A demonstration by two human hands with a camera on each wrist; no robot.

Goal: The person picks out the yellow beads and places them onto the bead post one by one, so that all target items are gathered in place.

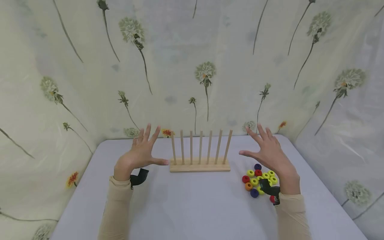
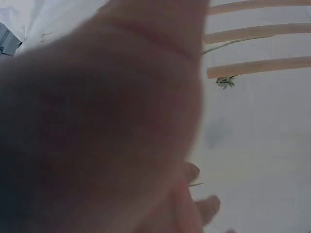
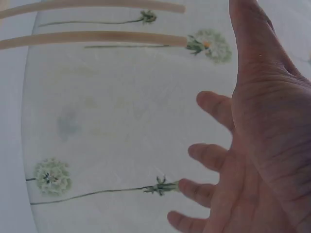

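A pale wooden rack (image 1: 199, 167) with a row of several upright pegs (image 1: 200, 146) stands at the middle of the table in the head view. My left hand (image 1: 139, 153) is raised at the rack's left, fingers spread, thumb pointing toward its end; whether the thumb touches it I cannot tell. On the other side my right hand (image 1: 270, 151) hovers with fingers spread, holding nothing. Below it lie several round beads with holes: yellow (image 1: 250, 173), red (image 1: 245, 179), dark blue (image 1: 254, 193) and one orange (image 1: 248, 186). The right wrist and its camera mount hide part of the pile.
The white table (image 1: 186, 206) ends at a back edge just behind the rack. A curtain (image 1: 174, 66) printed with dandelions hangs behind and along both sides. Black camera mounts (image 1: 139, 177) stick out from both wrists.
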